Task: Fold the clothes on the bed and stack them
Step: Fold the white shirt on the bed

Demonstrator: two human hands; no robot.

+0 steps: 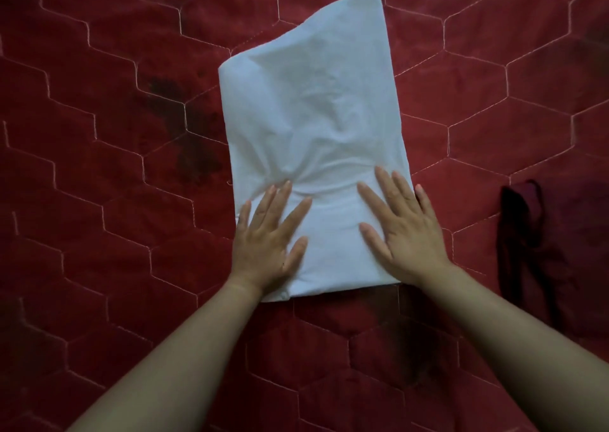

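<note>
"Looking down in the head view, where does the white garment (313, 102) lie?" asks one.
"Flat on the red quilted bed (99, 141), folded into a long rectangle and tilted a little, with its near end under both hands," says the other.
"And the person's left grip (268, 244)?"
"Palm down, fingers straight and spread, pressing the near left corner, with the little finger at the cloth's left edge."
"The right grip (405, 230)?"
"Also flat and spread, pressing the near right side, its outer finger reaching past the edge onto the bed. Neither curls round anything."
"Anything else?"
"A dark garment (527, 244) lies crumpled well to the right, apart from the white one."
</note>
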